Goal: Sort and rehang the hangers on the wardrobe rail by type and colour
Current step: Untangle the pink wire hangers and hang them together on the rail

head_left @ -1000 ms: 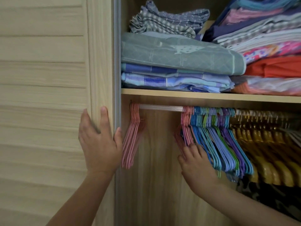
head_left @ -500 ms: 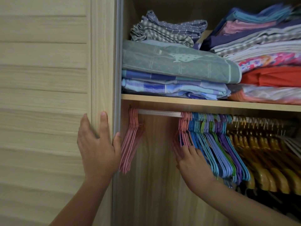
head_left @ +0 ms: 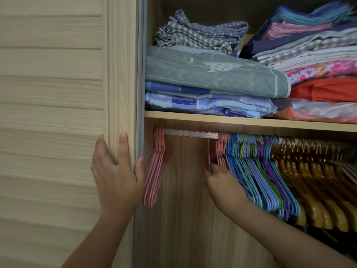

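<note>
The left hand (head_left: 117, 178) was laid flat against the edge of the wardrobe door (head_left: 121, 74), its fingers (head_left: 123, 146) straight and spread, nothing being held. The right hand (head_left: 222, 182) was raised beneath the rail (head_left: 191, 133), and one pink hanger (head_left: 208, 157), off the rail, was pinched by its curled fingers. A small bunch of pink hangers (head_left: 156, 167) was hung at the rail's left end, well apart from the mixed hangers (head_left: 260, 171) of pink, blue, green and purple. Yellow hangers (head_left: 318, 190) were packed further right. Folded linen (head_left: 212, 78) was stacked on the shelf (head_left: 231, 120) above.
</note>
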Tool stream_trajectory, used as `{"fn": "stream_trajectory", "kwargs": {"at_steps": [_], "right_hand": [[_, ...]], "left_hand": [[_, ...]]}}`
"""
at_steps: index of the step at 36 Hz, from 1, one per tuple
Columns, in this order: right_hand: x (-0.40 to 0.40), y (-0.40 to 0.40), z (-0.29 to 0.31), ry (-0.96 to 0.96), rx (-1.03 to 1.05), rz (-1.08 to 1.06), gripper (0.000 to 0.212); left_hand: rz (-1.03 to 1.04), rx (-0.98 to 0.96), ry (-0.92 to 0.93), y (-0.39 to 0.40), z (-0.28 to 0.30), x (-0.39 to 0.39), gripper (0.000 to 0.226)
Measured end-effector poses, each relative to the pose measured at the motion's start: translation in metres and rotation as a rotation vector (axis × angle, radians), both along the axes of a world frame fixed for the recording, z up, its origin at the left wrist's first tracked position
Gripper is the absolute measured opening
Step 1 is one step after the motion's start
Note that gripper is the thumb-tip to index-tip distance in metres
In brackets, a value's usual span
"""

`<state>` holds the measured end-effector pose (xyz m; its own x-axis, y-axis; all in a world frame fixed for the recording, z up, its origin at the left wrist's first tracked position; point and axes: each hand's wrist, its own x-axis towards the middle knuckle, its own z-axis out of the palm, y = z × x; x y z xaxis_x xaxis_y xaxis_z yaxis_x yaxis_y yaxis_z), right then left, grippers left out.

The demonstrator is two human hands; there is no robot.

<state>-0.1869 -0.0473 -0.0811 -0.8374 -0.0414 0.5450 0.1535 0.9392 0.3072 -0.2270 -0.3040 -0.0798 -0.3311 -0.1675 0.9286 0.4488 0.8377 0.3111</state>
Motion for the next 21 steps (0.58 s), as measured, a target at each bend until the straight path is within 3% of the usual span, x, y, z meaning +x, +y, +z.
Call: {"fn": "stream_trajectory", "kwargs": {"at_steps": [6,12,17,20,21], "right_hand": [[-0.023,0.004,0.033,0.022,-0.157,-0.028,0.02],[-0.021,-0.008,0.01,-0.056,-0.356,0.066,0.011],[0.011,-0.021,-0.037,-0.085,-0.506,0.135,0.022],[0.041,-0.025,-0.059,-0.08,-0.676,0.145,0.03],[0.063,-0.027,-0.088,-0.141,-0.788,0.172,0.036]], "left_hand": [[0.003,-0.004,0.011,0.0,-0.001,-0.004,0.069],[0.023,-0.017,0.021,0.001,-0.003,-0.007,0.069],[0.05,-0.052,-0.007,0.003,-0.001,-0.004,0.068],[0.069,-0.054,-0.065,0.01,0.0,0.006,0.07],[0.068,-0.035,-0.145,0.009,-0.025,0.03,0.071]]}}
